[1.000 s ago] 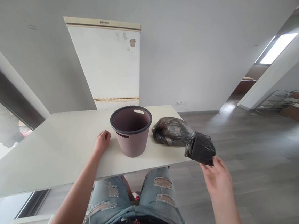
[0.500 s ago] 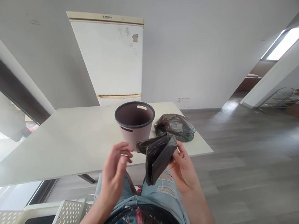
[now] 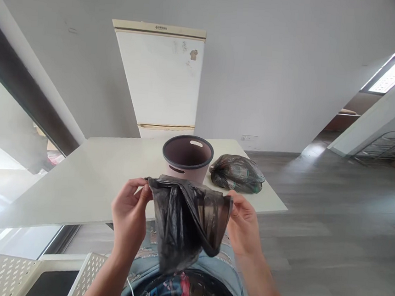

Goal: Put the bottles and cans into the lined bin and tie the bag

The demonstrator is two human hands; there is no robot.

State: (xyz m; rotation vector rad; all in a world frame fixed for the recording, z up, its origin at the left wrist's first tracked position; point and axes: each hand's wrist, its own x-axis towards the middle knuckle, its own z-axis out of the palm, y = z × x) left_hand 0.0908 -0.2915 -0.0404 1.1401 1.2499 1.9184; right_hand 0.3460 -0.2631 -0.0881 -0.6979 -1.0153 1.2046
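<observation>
A black plastic garbage bag (image 3: 184,220) hangs partly unfolded between my two hands, in front of my lap. My left hand (image 3: 131,209) pinches its upper left corner between thumb and fingers. At the upper right edge, my right hand (image 3: 244,221) grips the bag the same way. Just beyond it, a pink trash can (image 3: 187,170) with a dark rim and cut-out handles stands upright on the table; the bag hides its lower part. A filled, knotted dark bag (image 3: 237,173) lies to the right of the can.
The pale table (image 3: 112,173) reaches far to the left and ends in a corner at the right. Behind it stands a white refrigerator (image 3: 160,80) against the grey wall. White perforated baskets (image 3: 3,274) are at lower left.
My left hand has taken hold of the garbage bag, which was folded in my right hand alone. The bag is now spread out between both hands. The view has shifted slightly left.
</observation>
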